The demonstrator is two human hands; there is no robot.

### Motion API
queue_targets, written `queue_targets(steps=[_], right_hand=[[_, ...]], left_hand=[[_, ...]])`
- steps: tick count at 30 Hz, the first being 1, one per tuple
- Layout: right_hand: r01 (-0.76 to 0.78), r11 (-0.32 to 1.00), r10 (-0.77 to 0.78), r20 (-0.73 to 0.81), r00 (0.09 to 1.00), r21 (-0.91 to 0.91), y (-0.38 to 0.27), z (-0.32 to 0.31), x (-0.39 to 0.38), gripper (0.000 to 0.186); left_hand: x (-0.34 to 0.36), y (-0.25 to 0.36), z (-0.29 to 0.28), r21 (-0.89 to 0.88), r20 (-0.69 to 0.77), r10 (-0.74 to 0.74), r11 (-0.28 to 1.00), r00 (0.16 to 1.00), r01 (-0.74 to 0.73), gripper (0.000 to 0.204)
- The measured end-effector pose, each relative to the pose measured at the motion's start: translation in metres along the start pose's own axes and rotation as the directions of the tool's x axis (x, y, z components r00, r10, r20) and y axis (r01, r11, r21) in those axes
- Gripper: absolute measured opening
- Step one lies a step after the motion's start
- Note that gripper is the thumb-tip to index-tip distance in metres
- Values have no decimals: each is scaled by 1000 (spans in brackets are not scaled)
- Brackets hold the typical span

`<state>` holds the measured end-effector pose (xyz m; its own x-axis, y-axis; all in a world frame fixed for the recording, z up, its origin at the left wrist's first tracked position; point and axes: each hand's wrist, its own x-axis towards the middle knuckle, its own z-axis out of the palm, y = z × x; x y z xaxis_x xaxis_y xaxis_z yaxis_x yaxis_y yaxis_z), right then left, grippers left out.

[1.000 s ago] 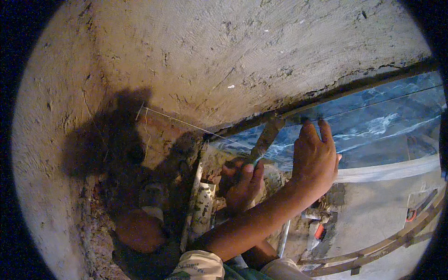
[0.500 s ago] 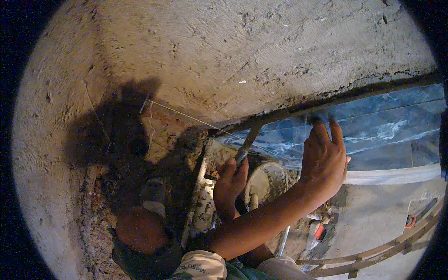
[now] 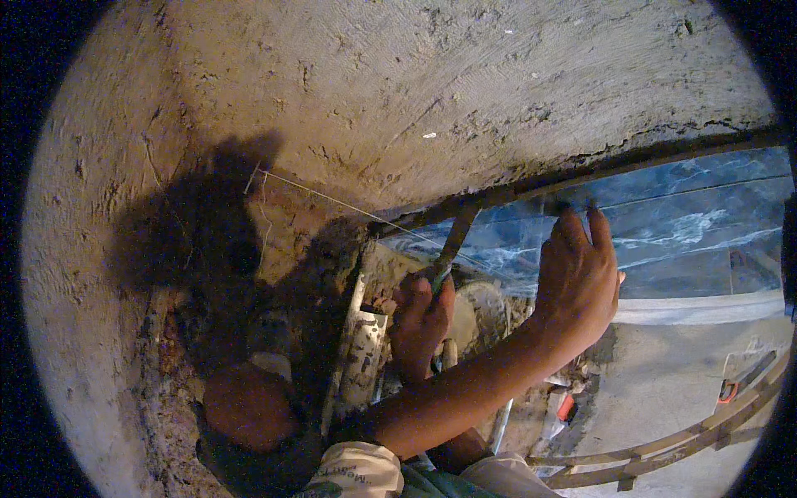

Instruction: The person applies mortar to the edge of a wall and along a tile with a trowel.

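Observation:
My left arm crosses over my right. My left hand has its fingers raised and apart, with the fingertips against a blue marble-patterned tile surface. In my right hand is a narrow flat bar, pinched near its lower end. The bar slants up to the right, and its upper end meets the dark gap between the tile edge and the rough plaster wall. I cannot tell whether it goes into the gap. A thin string runs from a nail in the wall toward the tiles.
A round container stands behind my right hand, beside a mortar-spattered pale board. My knee is at lower left. A curved wooden frame and an orange-handled tool lie at lower right. A white strip borders the tiles.
My right hand has shifted slightly right, and the bar's upper end has moved right and up along the tile edge. My left hand stays nearly in place against the tile.

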<state>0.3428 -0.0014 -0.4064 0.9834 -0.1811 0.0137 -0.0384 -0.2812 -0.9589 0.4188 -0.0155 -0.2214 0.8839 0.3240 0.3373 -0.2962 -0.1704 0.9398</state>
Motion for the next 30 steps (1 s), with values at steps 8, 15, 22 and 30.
queue_targets(steps=[8,15,22,30], right_hand=[[61,971,-29,139,990,-232,0,-21,-4,30],[75,950,20,298,954,-304,-37,-68,31,31],[132,876,-2,269,963,-464,-36,-105,79,35],[81,980,-55,144,988,-183,-36,-67,33,41]], left_hand=[[3,1,-2,16,4,12,1000,1000,-12,69],[5,0,-1,-29,-27,-7,1000,1000,6,66],[7,-3,3,-38,-30,-1,999,1000,0,64],[8,-2,0,-33,-56,-5,999,998,3,58]])
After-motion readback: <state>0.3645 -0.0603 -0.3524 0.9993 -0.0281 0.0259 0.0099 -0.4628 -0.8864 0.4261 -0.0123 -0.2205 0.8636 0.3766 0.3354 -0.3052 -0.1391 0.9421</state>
